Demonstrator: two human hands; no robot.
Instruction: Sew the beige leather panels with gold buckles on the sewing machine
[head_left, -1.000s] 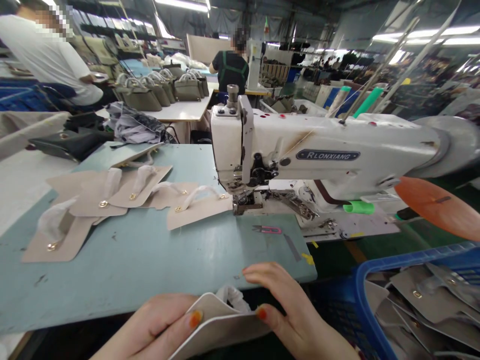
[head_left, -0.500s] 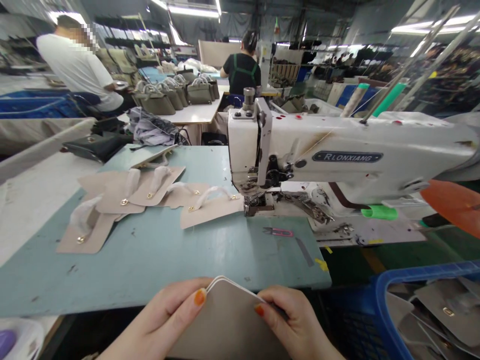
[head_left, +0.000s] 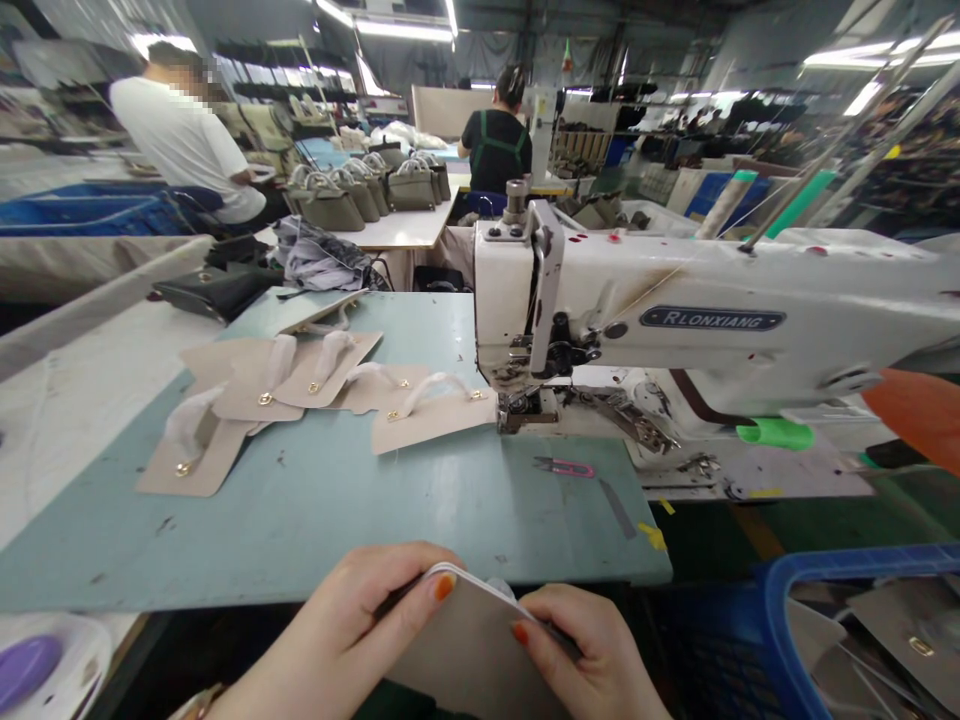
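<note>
A taupe leather panel [head_left: 472, 650] with a pale edge is held up in front of the table's near edge. My left hand [head_left: 367, 620] pinches its upper left corner, thumb on the near face. On its right side, my right hand [head_left: 581, 645] grips the edge the same way. A bit of clear wrapping shows behind the top edge. Beyond them, several beige panels with wrapped handles and gold fittings [head_left: 431, 410] lie on the blue-green table [head_left: 337, 530]. Pink-handled thread snips [head_left: 564, 467] rest below the sewing machine's [head_left: 705, 320] needle area.
A blue basket [head_left: 780, 620] with more panels stands at the lower right. A purple object [head_left: 28, 668] lies at the lower left. Finished-looking bags [head_left: 337, 195] stand on a far table, near two people. A black bag [head_left: 214, 290] lies at the left.
The view has shifted slightly left, so the surroundings appear further right. My left hand has moved along the panel's corner, and its thumb now covers more of the top edge.
</note>
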